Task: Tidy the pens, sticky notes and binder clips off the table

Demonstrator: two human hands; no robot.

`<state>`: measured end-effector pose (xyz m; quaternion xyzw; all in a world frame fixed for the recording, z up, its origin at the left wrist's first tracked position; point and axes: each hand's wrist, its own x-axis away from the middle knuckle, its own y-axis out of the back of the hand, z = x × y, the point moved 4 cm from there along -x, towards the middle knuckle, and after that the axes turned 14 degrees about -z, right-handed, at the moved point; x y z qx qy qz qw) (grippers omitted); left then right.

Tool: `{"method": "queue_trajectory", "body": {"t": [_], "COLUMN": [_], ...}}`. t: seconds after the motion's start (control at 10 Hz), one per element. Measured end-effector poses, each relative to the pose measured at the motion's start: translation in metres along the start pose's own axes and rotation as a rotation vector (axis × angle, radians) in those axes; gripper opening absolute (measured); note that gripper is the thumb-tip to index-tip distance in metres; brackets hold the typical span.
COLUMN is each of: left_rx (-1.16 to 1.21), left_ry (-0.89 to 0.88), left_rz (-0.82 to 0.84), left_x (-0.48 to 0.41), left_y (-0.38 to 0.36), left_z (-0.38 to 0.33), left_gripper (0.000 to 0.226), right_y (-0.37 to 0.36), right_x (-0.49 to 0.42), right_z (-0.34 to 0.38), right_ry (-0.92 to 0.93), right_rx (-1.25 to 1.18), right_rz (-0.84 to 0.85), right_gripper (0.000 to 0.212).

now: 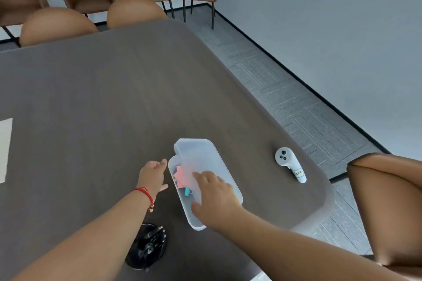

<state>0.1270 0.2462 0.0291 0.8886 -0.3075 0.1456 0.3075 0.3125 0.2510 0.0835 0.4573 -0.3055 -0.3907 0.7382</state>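
Note:
A translucent white plastic box [194,223] lies on the dark table [91,98] near its right end. Its translucent lid [198,155] rests askew over it, shifted to the far right. Pink sticky notes [181,178] and a teal binder clip [187,191] show inside through the uncovered left strip. My right hand [217,198] lies flat on the lid, fingers spread. At the box's far left corner my left hand [153,174] has its fingers extended, touching or nearly touching the rim. A black round pen holder [147,246] with dark pens stands at the near edge.
A white handheld controller [288,164] with a label lies to the right of the box. Brown chairs [137,10] stand along the far side, another one [388,201] at the right end. A pale panel [5,146] is set in the table at the left.

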Motion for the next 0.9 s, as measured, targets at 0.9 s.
{"method": "queue_trajectory", "body": {"t": [0.9], "left_rx": [-0.04], "left_ry": [-0.012], "left_rz": [0.152], "left_x": [0.022], "left_y": [0.049], "left_z": [-0.02], "left_gripper": [0.02], "right_y": [-0.05], "right_x": [-0.009], "right_z": [-0.002], "right_ry": [0.125], "right_rx": [0.043], "right_rz": [0.406], "right_gripper": [0.085]}}
